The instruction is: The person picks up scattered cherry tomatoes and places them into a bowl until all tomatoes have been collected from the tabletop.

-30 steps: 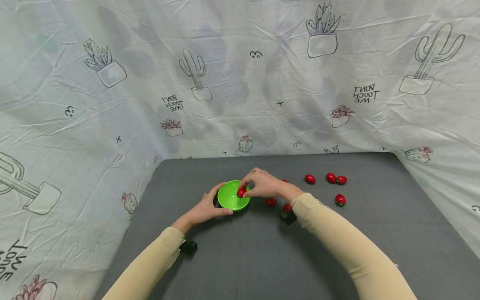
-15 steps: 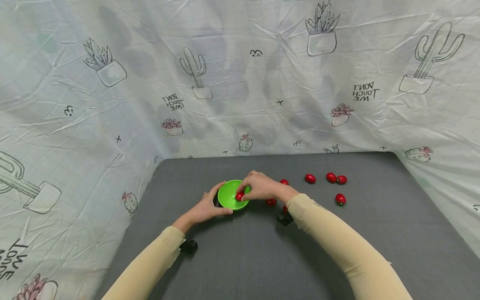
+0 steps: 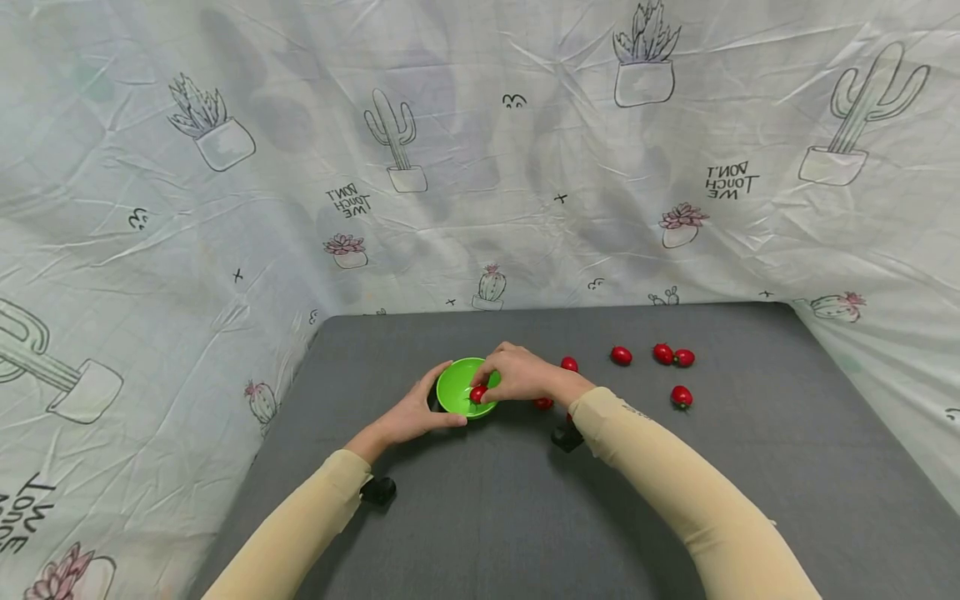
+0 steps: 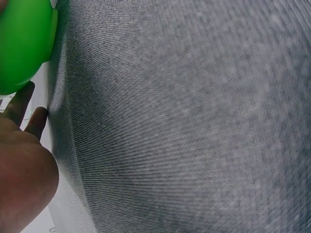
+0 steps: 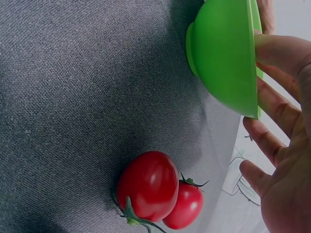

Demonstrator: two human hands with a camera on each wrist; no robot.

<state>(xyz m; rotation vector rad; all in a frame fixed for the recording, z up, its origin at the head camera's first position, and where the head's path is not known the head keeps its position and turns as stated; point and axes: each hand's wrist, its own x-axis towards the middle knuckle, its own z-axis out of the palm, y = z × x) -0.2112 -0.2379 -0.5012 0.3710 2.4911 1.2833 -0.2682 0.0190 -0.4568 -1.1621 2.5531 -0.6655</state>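
Note:
A green bowl [image 3: 453,389] stands on the grey cloth in the head view. My left hand [image 3: 408,415] grips its left side, thumb at the near rim and fingers round the far side. My right hand [image 3: 521,373] pinches a small red tomato [image 3: 477,394] inside the bowl, near its right wall. In the right wrist view, the thumb and fingers reach over the rim of the bowl [image 5: 226,58], and the wall hides the held tomato. The left wrist view shows the underside of the bowl [image 4: 24,43] with part of my left hand [image 4: 24,179].
Just right of the bowl lie loose tomatoes, one behind the right forearm [image 3: 570,364] and one under the wrist [image 3: 544,403]. Farther right are a single tomato [image 3: 621,356], a touching pair [image 3: 663,353] and a nearer tomato [image 3: 682,397]. A patterned white curtain [image 3: 480,167] hangs behind.
My right hand has shifted slightly left and lower into the bowl with the tomato, then barely moved. My left hand keeps its grip on the bowl.

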